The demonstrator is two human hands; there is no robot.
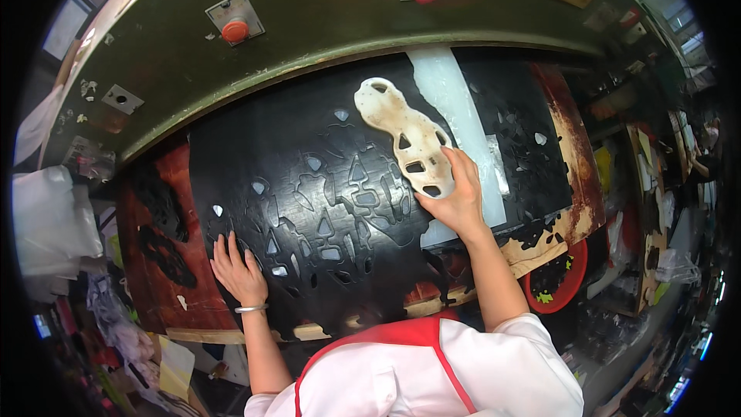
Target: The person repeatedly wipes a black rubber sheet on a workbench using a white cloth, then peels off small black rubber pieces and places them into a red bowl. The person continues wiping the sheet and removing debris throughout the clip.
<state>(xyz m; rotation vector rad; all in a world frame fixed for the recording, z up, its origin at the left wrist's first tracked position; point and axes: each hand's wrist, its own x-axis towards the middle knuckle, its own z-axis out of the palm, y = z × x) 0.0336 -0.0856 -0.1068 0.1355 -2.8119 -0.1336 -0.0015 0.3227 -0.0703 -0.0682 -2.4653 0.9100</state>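
A black rubber-like sheet (239,143) covers much of the dark red board, with several sole-shaped outlines and small holes cut into it. My left hand (239,270) lies flat on the sheet's left part, fingers stretched out, holding nothing. Gripped at its near right edge by my right hand (461,199) is a cream sole-shaped cutting die (384,114) with several openings. It rests on or just over the sheet; I cannot tell which. To its right runs a pale translucent strip (457,96).
Beyond the sheet rises a green machine beam (324,11) with two red push buttons (235,30). Black cut sole pieces (166,255) lie on the red board (147,293) at left. A red basin (575,286) of black scraps stands at right. Plastic bags (54,216) crowd the left side.
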